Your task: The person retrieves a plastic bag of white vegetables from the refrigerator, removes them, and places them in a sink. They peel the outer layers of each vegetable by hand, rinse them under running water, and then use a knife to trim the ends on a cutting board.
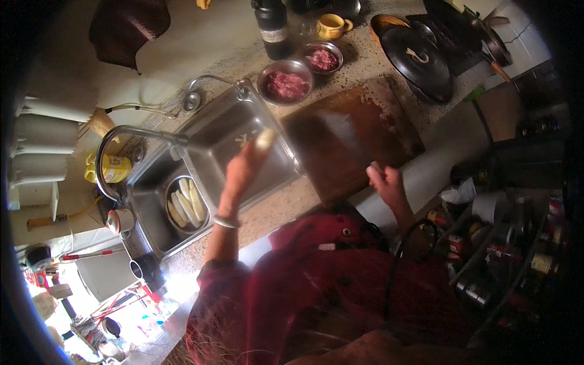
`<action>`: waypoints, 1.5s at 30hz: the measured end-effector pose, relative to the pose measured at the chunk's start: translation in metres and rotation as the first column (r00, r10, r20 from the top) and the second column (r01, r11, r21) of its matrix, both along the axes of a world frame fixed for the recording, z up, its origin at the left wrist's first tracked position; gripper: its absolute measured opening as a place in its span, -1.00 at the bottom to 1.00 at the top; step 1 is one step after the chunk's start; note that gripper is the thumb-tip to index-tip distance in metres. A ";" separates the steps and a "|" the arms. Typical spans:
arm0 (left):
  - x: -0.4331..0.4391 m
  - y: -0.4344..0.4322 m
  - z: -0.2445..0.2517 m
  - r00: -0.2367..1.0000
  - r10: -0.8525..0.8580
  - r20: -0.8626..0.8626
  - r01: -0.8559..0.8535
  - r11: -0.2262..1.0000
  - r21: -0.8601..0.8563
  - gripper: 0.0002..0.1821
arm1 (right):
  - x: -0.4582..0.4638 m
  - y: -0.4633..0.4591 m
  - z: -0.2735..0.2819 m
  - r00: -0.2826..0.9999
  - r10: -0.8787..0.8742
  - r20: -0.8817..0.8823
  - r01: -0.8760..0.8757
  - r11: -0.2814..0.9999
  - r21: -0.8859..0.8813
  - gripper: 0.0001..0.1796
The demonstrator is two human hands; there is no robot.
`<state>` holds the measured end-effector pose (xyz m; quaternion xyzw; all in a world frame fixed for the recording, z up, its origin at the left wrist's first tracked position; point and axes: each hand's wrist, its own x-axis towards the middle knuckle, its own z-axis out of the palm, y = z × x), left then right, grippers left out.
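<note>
My left hand (244, 169) grips a pale, elongated peeled vegetable (264, 139) above the right sink basin (223, 123); motion blurs its end. Some thin pale scraps (242, 140) lie in that basin. My right hand (388, 182) is closed around the handle of a broad-bladed kitchen knife, likely a cleaver (342, 130). Its blurred blade is over the wooden cutting board (315, 159), and I cannot tell whether it touches the wood. In the left basin (150, 191), a round metal bowl (169, 216) holds several similar pale peeled pieces (187, 203).
Two metal bowls of raw meat (287, 86) (323, 59) stand behind the board, near a yellow mug (331, 27) and a dark bottle (270, 27). A black lid (417, 64) lies to the right. The faucet (146, 132) arches over the left basin beside a yellow jug (109, 169).
</note>
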<state>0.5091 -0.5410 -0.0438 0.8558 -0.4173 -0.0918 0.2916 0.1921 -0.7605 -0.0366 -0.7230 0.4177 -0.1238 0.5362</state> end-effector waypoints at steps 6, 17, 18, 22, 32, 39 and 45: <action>-0.071 -0.083 -0.012 0.881 -0.369 0.297 0.372 0.927 0.047 -0.45 | -0.021 -0.025 0.027 0.976 -0.213 0.053 0.208 0.973 0.098 -0.60; -0.161 -0.132 -0.039 0.960 -0.151 0.237 0.168 0.984 -0.053 -0.49 | -0.004 -0.096 0.007 0.891 0.373 -0.260 -0.453 0.785 -0.423 -0.77; -0.165 -0.132 -0.038 0.959 -0.148 0.240 0.165 0.985 -0.048 -0.50 | -0.004 -0.103 0.007 0.866 0.430 -0.255 -0.500 0.731 -0.465 -0.79; -0.171 -0.132 -0.036 0.957 -0.138 0.255 0.145 0.989 -0.011 -0.53 | 0.001 -0.125 0.010 0.749 0.595 -0.294 -0.658 0.612 -0.439 -0.82; -0.199 -0.122 -0.037 0.969 -0.086 0.233 0.122 0.982 -0.145 -0.60 | 0.002 -0.134 0.007 0.639 0.703 -0.312 -0.762 0.522 -0.384 -0.82; -0.193 -0.127 -0.056 0.990 -0.066 0.124 0.103 0.942 -0.321 -0.67 | 0.014 -0.114 0.036 0.597 0.603 -0.528 -0.793 0.543 -0.276 -0.79; -0.189 -0.129 -0.064 0.993 -0.073 0.094 0.101 0.936 -0.336 -0.65 | 0.013 -0.097 0.065 0.577 0.563 -0.592 -0.814 0.457 -0.358 -0.79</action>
